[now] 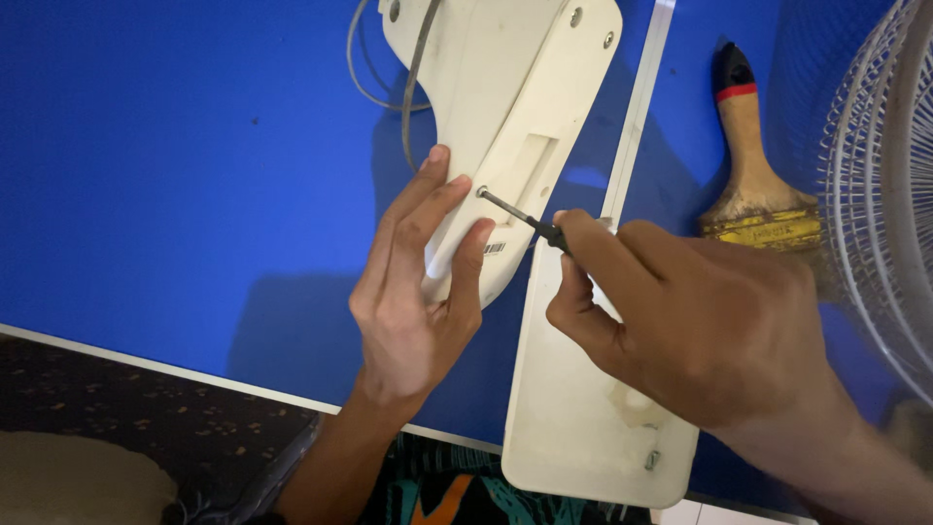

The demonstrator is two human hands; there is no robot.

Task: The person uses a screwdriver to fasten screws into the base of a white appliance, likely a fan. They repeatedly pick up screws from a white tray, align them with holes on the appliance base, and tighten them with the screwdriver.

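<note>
Lower centre: cream plastic plate (573, 428) on blue table (175, 175). Centre right: right hand (700, 311), fingers clamped on screwdriver (520, 219), tip in a hole. Centre: left hand (418, 292), fingers spread, pressing cream housing (505, 107). Upper right: paintbrush (753, 165); fan grille (884, 185).

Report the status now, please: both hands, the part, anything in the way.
Left hand steadies white plastic housing. Right hand holds screwdriver, tip at the screw hole. Paintbrush and fan grille lie apart.
</note>
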